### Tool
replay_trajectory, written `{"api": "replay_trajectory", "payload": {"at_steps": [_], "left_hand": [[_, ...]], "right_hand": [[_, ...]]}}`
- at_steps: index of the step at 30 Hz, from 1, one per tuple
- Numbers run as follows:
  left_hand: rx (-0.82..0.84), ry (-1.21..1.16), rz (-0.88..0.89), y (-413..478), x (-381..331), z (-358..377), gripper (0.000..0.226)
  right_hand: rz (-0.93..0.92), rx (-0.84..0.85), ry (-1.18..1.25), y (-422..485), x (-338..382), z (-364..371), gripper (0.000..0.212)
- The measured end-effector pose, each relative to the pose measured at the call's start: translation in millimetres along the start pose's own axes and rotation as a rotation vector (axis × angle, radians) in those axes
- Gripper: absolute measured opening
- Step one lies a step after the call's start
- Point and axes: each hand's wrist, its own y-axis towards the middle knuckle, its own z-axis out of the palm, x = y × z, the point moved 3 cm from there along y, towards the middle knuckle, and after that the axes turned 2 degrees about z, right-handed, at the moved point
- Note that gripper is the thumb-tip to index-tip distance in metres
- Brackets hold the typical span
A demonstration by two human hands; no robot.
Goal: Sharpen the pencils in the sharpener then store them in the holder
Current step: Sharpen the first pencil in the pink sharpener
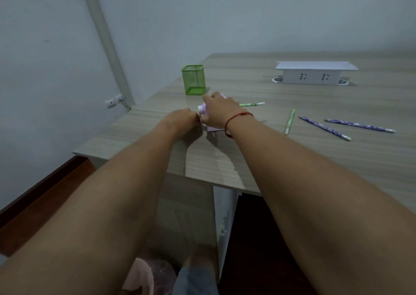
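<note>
My right hand [221, 111] clamps the sharpener [211, 128] steady around the inserted green pencil [252, 104], while my left hand [182, 120] curls beside it, its grip hidden.

Dim, soft-focus, wide-angle edge distortion

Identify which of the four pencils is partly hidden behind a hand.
The green pencil whose end disappears behind the right hand gripping the pink sharpener. The other green pencil and the two purple pencils lie fully in view.
</note>
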Motion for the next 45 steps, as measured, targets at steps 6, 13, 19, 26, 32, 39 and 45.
{"api": "replay_trajectory", "payload": {"at_steps": [6, 13, 19, 26, 32, 39, 45], "left_hand": [[-0.018, 0.092, 0.092, 16.3, 11.4, -21.1, 0.026], [-0.238, 0.149, 0.198, 14.2, 13.0, -48.0, 0.024], [-0.29, 0.15, 0.179, 8.1, 11.6, -56.1, 0.026], [-0.317, 0.158, 0.165, -12.6, 1.4, -62.1, 0.026], [-0.341, 0.074, 0.116, -30.9, -5.9, -51.3, 0.021], [-0.307, -0.069, 0.039, -44.9, -16.8, -37.9, 0.028], [-0.124, 0.048, -0.072, -39.7, -22.8, -7.4, 0.029]], "right_hand": [[0.02, 0.045, -0.009, 4.2, -1.6, -4.0, 0.043], [0.049, 0.074, -0.016, 1.7, 1.6, -12.9, 0.044], [0.058, 0.074, -0.022, -0.7, 0.6, -15.4, 0.044], [0.089, 0.074, -0.002, -0.7, 2.4, -14.2, 0.045], [0.097, 0.07, -0.012, -0.5, 5.6, -15.4, 0.046], [0.069, 0.056, -0.066, 0.6, 6.0, -14.1, 0.049], [0.009, 0.049, -0.047, -0.4, 3.9, -14.3, 0.045]]}}
